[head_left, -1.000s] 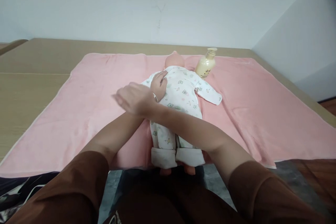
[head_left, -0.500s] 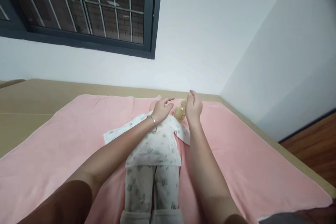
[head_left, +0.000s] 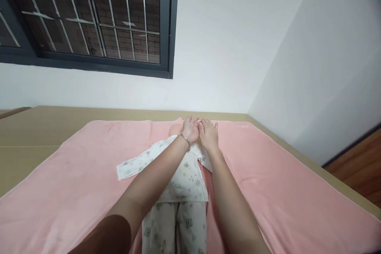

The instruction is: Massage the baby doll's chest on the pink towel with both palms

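Observation:
A doll [head_left: 175,129] in a white printed top [head_left: 184,172] and matching printed trousers [head_left: 190,224] lies on a pink blanket [head_left: 253,198]. My hands meet near its head and shoulder. My left hand [head_left: 190,130], with a silver bracelet at the wrist, is palm-up with fingers stretched out. Against it rests my right hand [head_left: 209,135], back up and fingers extended. Only a small yellowish patch shows below the hands; the bottle seen there before is otherwise hidden. Most of the doll's head is covered by my left hand and wrist.
The blanket covers a tan padded surface [head_left: 29,143] that runs to a white wall [head_left: 214,47]. A dark-framed window [head_left: 166,27] with metal bars is at upper left. A wooden panel [head_left: 360,166] stands at the right.
My hands have come together; they were apart before, with the yellowish bottle visible between them. The left moved right and the right moved left. The camera has tilted up slightly.

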The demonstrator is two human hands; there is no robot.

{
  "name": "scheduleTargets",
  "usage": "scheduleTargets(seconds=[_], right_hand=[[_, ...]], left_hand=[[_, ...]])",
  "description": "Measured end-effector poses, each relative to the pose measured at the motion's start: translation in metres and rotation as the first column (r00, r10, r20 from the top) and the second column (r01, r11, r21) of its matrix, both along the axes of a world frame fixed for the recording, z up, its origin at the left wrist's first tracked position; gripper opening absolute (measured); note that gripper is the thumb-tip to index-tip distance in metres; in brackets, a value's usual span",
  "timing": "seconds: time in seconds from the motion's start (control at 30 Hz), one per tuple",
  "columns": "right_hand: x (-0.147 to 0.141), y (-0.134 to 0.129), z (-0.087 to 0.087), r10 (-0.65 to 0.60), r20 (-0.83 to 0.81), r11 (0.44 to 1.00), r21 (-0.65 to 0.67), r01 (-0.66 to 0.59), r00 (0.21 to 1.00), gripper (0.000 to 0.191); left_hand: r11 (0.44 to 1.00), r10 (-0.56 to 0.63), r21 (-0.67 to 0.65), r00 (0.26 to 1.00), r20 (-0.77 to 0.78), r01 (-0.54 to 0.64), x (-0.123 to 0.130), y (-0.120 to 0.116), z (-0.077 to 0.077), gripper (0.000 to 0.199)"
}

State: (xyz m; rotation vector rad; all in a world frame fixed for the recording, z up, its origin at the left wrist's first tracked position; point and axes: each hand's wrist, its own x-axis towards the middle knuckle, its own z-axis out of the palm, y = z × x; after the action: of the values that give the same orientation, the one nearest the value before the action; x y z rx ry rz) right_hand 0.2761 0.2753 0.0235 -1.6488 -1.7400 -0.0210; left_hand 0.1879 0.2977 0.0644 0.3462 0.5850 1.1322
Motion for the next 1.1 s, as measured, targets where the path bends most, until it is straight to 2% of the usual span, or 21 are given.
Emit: scheduleTargets(seconds=[0.07,0.17,0.27,0.33,0.4,0.47,0.5,0.6,0.7,0.8,0.9,1.0,1.1], right_hand=[[0.000,-0.001,-0.002,-0.007,-0.013,1.000,-0.007,0.007,1.000,0.059],[-0.001,-0.002,-0.005,-0.013,-0.041,1.000,-0.003,0.013,0.999,0.059],[0.001,-0.003,-0.007,-0.004,-0.050,1.000,0.014,0.005,0.999,0.059],[0.004,-0.004,-0.007,0.006,-0.050,1.000,0.007,-0.006,0.999,0.058],[0.007,-0.007,-0.004,0.035,-0.035,0.999,-0.013,-0.035,0.999,0.056],[0.006,-0.013,0.004,0.078,-0.026,0.997,-0.020,-0.079,0.997,0.056],[0.003,-0.018,0.009,0.111,-0.035,0.994,-0.009,-0.111,0.993,0.057],[-0.023,-0.040,0.027,0.279,-0.107,0.958,0.092,-0.270,0.954,0.063],[-0.063,-0.075,0.038,0.446,-0.167,0.890,0.189,-0.416,0.879,0.068],[-0.101,-0.115,0.039,0.492,-0.227,0.864,0.249,-0.438,0.841,0.078],[-0.122,-0.154,0.040,0.567,-0.193,0.812,0.295,-0.504,0.801,0.076],[-0.126,-0.180,0.047,0.633,-0.191,0.767,0.287,-0.574,0.750,0.075],[-0.118,-0.187,0.055,0.715,-0.225,0.695,0.326,-0.640,0.662,0.073]], left_hand=[[1.000,0.008,0.005,0.999,-0.033,-0.008,-0.011,-0.013,0.000,0.045],[0.998,-0.003,0.058,0.993,-0.115,0.010,-0.040,-0.042,0.005,0.044],[0.976,0.034,0.219,0.980,-0.194,0.010,-0.075,-0.071,0.013,0.045],[0.915,0.154,0.402,0.942,-0.299,-0.021,-0.094,-0.082,0.017,0.048],[0.816,0.302,0.577,0.858,-0.415,-0.008,-0.105,-0.085,0.015,0.052],[0.730,0.410,0.682,0.770,-0.489,0.045,-0.107,-0.085,0.007,0.055],[0.704,0.436,0.706,0.740,-0.512,0.074,-0.105,-0.086,0.002,0.056],[0.670,0.456,0.730,0.699,-0.550,0.137,-0.092,-0.093,-0.009,0.057],[0.601,0.552,0.788,0.644,-0.529,0.132,-0.082,-0.108,-0.012,0.057],[0.492,0.668,0.863,0.583,-0.461,0.119,-0.083,-0.115,-0.010,0.060],[0.410,0.748,0.901,0.512,-0.423,0.145,-0.093,-0.114,-0.011,0.054],[0.383,0.780,0.905,0.461,-0.424,0.184,-0.100,-0.122,-0.007,0.052],[0.401,0.754,0.895,0.484,-0.444,0.197,-0.098,-0.152,0.009,0.051]])
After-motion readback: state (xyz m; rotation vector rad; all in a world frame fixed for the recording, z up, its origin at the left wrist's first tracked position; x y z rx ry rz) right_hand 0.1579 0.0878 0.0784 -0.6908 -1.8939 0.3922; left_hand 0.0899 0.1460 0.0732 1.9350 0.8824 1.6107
